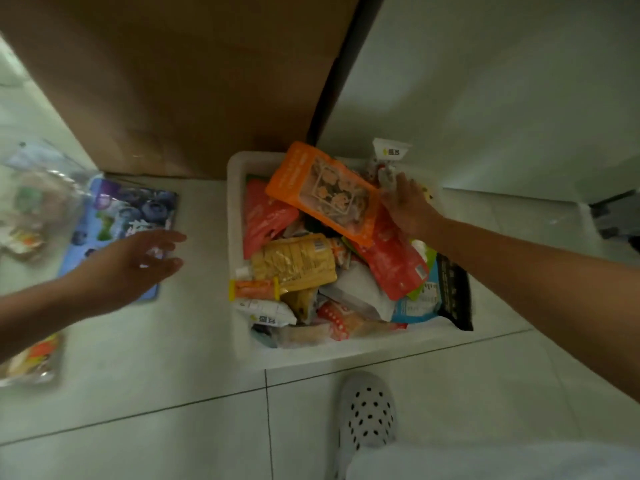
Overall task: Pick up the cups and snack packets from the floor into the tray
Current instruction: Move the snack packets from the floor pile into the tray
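A white tray [239, 216] on the tiled floor is heaped with several snack packets. On top lies an orange packet [329, 192] with a clear window. My right hand [405, 202] reaches over the tray's far right side, its fingers on the orange packet's edge and a small white packet [388, 157]; whether it grips either is unclear. My left hand [138, 261] hovers open, fingers spread, above a blue blueberry packet [128, 216] lying flat on the floor left of the tray.
A clear plastic bag [38, 199] with small items lies at far left. Another snack packet [31, 358] lies at the lower left edge. A brown cardboard box [180, 81] stands behind the tray. My grey clog [367, 410] is planted in front of it.
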